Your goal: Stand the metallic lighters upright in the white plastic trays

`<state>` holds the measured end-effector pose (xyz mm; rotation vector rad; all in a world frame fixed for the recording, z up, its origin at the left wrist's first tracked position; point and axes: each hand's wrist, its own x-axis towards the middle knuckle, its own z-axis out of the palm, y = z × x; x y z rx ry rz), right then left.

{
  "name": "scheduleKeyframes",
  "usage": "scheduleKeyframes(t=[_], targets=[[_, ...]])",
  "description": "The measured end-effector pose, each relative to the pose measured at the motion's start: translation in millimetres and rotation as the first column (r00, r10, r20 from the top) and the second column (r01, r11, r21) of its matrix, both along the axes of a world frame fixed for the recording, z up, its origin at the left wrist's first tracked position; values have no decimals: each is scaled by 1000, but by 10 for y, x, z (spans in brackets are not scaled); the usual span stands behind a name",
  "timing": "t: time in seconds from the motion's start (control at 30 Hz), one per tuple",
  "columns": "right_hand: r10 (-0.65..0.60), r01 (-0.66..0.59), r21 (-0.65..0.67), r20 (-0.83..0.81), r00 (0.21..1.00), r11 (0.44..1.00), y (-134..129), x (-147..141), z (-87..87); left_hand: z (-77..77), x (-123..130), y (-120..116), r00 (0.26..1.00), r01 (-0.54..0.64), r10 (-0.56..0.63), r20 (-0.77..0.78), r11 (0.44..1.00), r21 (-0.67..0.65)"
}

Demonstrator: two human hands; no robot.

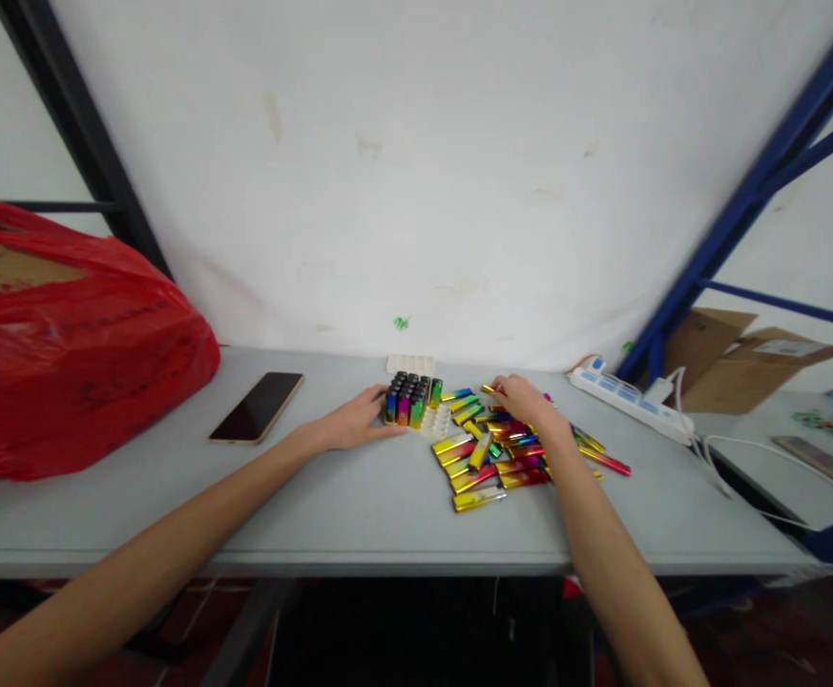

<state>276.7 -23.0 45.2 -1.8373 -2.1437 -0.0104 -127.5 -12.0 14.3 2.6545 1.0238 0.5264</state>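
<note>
Shiny multicoloured lighters [403, 408] stand upright in packed rows in the left part of a white tray [436, 423]. Round hollows show in the tray's right part. My left hand [353, 422] is at the tray's left end, its thumb along the front and its fingers curled behind, holding it. To the right, many loose lighters [479, 450] lie flat in an untidy spread, mostly gold, red and green. Over the back of this spread, my right hand [522, 397] pinches the end of a gold lighter [489, 388]; my fingertips are partly hidden.
Against the wall lies another white tray [410, 364]. A phone [257, 407] is left of my left hand. A red plastic bag [87, 353] bulges over the table's left end. A power strip [631, 404] with white cables and a cardboard box [745, 367] are at right.
</note>
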Motion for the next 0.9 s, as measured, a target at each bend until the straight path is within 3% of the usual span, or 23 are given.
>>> scheduleKeyframes(t=[0.1,0.23,0.43,0.77,0.9], targets=[[-6,9,40,-93,996,999,-5,-78,57,-11,3,-2,1000,3,-3,21,1000,12],[130,-99,146,-224,966,984,3,-228,130,-24,12,-2,1000,-9,9,20,1000,10],[72,-8,161,-396,915,987,-7,-427,109,-25,13,3,1000,-8,8,20,1000,0],[170,-235,35,-795,583,971,-119,-760,86,-14,18,-14,1000,0,0,27,1000,-3],[180,-160,100,-748,638,982,-139,-896,41,-23,11,-9,999,14,-14,45,1000,3]])
